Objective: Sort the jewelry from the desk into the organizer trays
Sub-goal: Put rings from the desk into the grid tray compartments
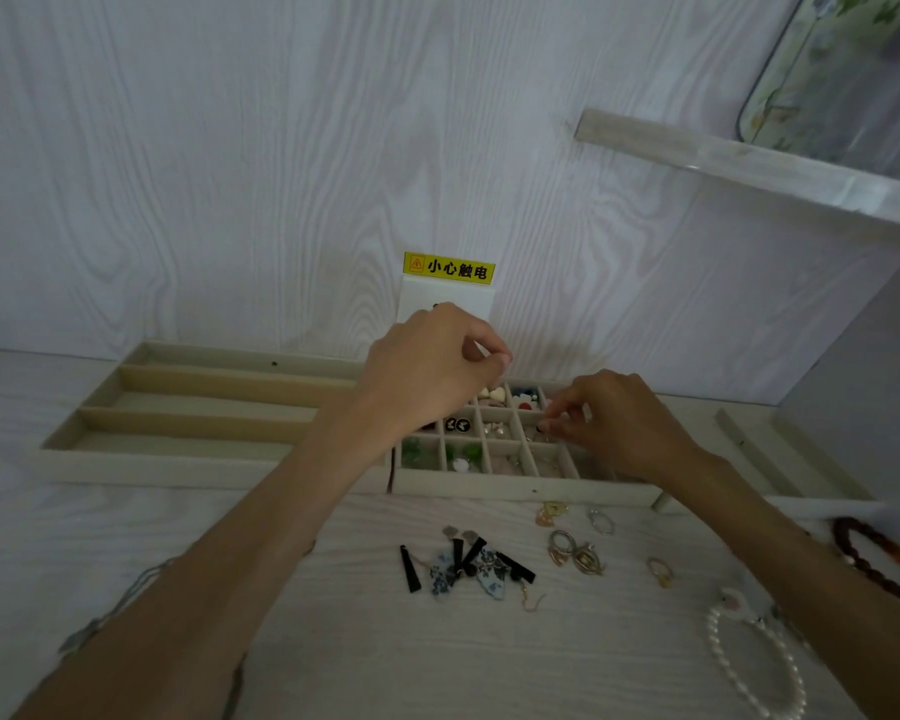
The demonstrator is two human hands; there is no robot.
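Left hand (427, 366) at frame centre, raised above the gridded organizer tray (520, 483), fingers curled with thumb and forefinger pressed together; whether anything sits in that pinch, impossible to tell. Right hand (614, 423) just right of centre, low over the tray's small compartments, fingertips (554, 415) bunched on a tiny piece too small to identify. Small studs, hearts and green beads already in the cells between both hands. Long-slotted tray (188, 402) at mid-left. Below the hands, loose on the desk (126, 511): black bar earrings with blue floral pieces (463, 566), gold rings (575, 550), a pearl strand (749, 662) at lower right, a dark red bead bracelet (874, 558) at right edge.
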